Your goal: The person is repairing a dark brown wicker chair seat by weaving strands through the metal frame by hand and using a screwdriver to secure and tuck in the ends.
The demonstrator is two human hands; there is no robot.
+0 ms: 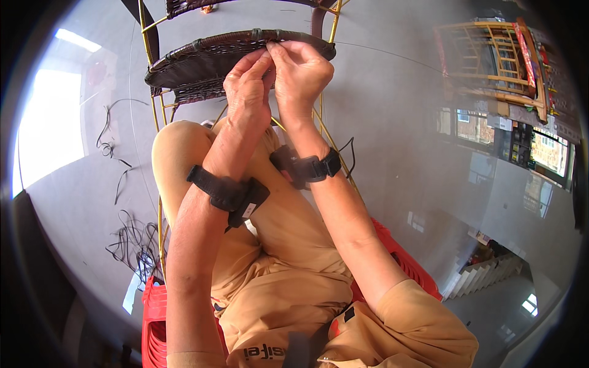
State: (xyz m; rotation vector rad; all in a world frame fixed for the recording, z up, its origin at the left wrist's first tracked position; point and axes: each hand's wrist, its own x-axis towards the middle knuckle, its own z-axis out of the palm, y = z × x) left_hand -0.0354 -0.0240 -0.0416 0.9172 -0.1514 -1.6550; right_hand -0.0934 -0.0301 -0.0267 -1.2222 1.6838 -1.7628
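A dark brown woven wicker panel (196,66) with a thick wrapped rim sits in a gold-coloured metal frame (147,37) in front of my knees. Both my hands meet at the rim, a little right of its middle. My left hand (246,89) is closed, thumb and fingertips pinched together just below the rim. Beside it, my right hand (302,72) pinches at the rim itself, its fingers curled. Whatever lies between the fingertips is too small or hidden to make out. Black straps with small boxes circle both wrists.
Loose dark strips (136,242) lie tangled on the grey floor at the left, with more strands above them. A thin dark line (392,52) runs right from the panel. Red plastic seat edges (402,260) show beside my hips. A bamboo-coloured rack (491,58) stands far right.
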